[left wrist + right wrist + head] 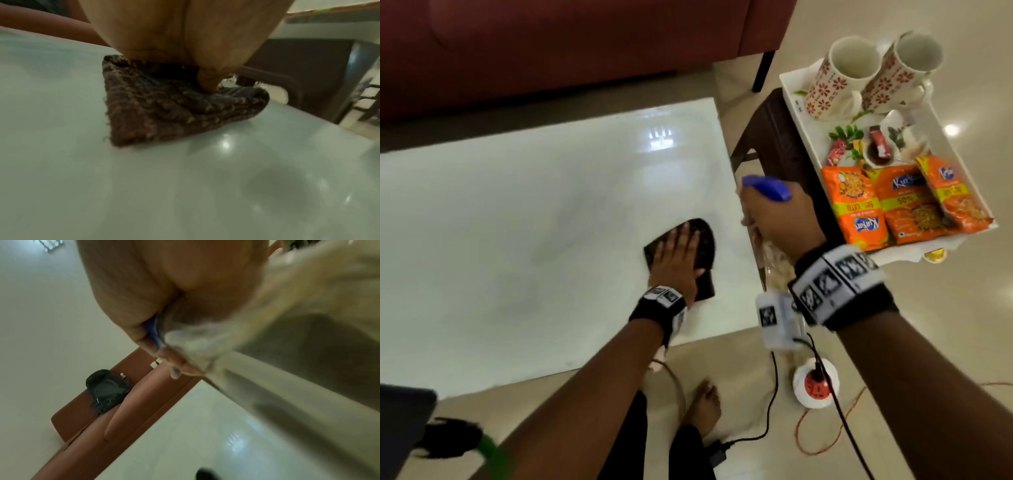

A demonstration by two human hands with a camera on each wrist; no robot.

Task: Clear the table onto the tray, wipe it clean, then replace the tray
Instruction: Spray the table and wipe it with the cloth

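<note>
My left hand point(677, 255) lies flat, fingers straight, on a dark brown folded cloth point(705, 240) near the right edge of the white glossy table point(534, 222). In the left wrist view the palm point(185, 32) presses the cloth point(164, 113) onto the table top point(144, 186). My right hand point(774, 219) grips a spray bottle with a blue head point(767, 186) just off the table's right edge; its pale clear body point(287, 321) fills the right wrist view beside my fingers point(176, 365). The white tray point(791, 82) sits on a brown stool point(774, 137) at right.
The tray carries two flowered mugs point(839, 78), orange snack packets point(859, 205), small wrappers and a little bowl. A maroon sofa point(551, 44) runs behind the table, with a dark bag point(107, 389) on it. A power strip point(816, 383) and cables lie on the floor by my foot point(705, 407).
</note>
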